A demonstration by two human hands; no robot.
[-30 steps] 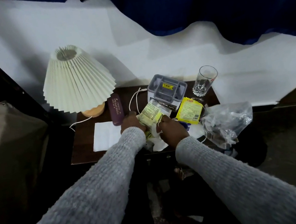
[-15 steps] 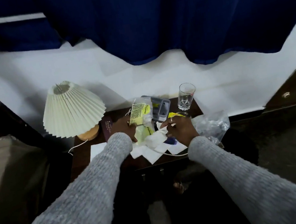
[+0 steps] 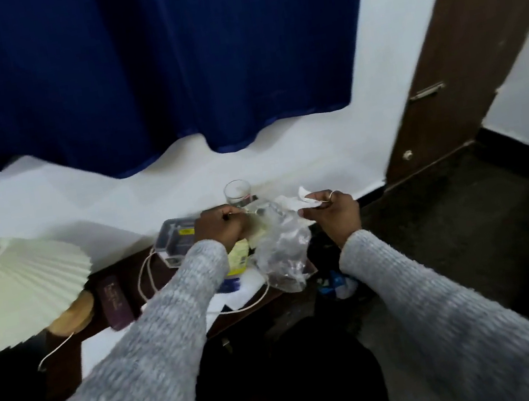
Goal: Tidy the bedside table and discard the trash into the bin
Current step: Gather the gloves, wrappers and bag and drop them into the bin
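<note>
My left hand point(image 3: 220, 228) is lifted over the dark wooden bedside table point(image 3: 160, 275), closed on a yellow wrapper point(image 3: 242, 252) and the top of a crumpled clear plastic bag point(image 3: 283, 249) that hangs below it. To the right, my right hand point(image 3: 331, 212) is raised beyond the table's edge and pinches a crumpled white tissue point(image 3: 304, 199). White papers point(image 3: 239, 289) and a white cable point(image 3: 145, 274) lie on the table under my left forearm.
A pleated cream lamp point(image 3: 20, 287) stands at the table's left end beside a maroon case point(image 3: 114, 300). At the back are a clear plastic box point(image 3: 175, 238) and a drinking glass point(image 3: 237, 192). Blue and white litter point(image 3: 335, 282) lies on the dark floor right of the table.
Both hands have risen from the table top. The left has lifted the wrapper and plastic bag; the right has carried a tissue rightwards. The view has swung up and right.
</note>
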